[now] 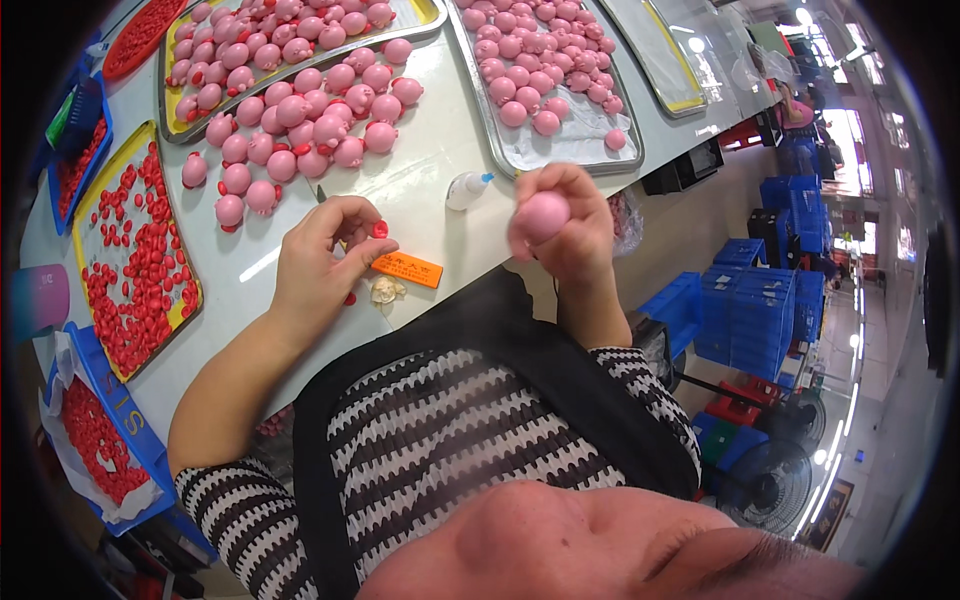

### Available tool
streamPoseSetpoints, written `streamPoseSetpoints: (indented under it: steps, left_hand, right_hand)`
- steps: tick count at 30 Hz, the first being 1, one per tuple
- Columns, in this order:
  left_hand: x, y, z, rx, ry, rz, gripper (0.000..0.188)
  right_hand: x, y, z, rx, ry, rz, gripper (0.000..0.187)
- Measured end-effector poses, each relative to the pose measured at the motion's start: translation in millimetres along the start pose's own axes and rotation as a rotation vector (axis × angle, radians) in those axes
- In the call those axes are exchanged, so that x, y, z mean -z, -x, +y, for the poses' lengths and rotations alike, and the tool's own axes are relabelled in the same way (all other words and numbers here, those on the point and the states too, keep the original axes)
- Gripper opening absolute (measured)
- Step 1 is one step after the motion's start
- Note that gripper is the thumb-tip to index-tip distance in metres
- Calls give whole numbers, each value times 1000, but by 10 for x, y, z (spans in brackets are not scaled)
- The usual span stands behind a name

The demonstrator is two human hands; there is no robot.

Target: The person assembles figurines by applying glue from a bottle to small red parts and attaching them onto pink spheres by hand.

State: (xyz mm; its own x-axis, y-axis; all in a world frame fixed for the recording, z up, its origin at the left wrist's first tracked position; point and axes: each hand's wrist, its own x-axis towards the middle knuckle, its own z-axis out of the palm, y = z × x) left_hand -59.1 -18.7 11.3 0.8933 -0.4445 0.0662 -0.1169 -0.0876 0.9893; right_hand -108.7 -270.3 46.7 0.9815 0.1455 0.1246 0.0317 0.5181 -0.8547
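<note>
- Being pinched in the right hand [565, 225], raised past the bench [440, 150] edge, is 1 pink ball [543, 216], its grip closed around it; it is looking light, smooth, probably squashy.
- A small red piece [380, 229] is being nipped between left hand [325, 260] fingertips, just above the bench.
- Open room is being left between the loose pink balls [300, 130] and the glue bottle [466, 189].

glue bottle [466, 189] stands on the table [430, 150] between two trays [500, 140] (small parts tray [135, 260] far left).
</note>
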Motion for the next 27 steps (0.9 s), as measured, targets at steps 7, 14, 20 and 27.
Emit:
streamPoseSetpoints:
  steps: [7, 14, 20, 27]
  left_hand:
    - [5, 37, 12, -42, -32, -35, 24]
    - [24, 46, 2, -80, -70, -37, 25]
    - [97, 41, 19, -184, -208, -84, 28]
    - [152, 53, -58, -420, -364, -104, 32]
  right_hand:
    - [-282, -49, 287, -82, 439, -151, 37]
    - [-367, -116, 345, -42, 816, -210, 37]
    - [-425, -147, 376, -37, 883, -215, 36]
    - [-468, -181, 420, 132, 995, -310, 36]
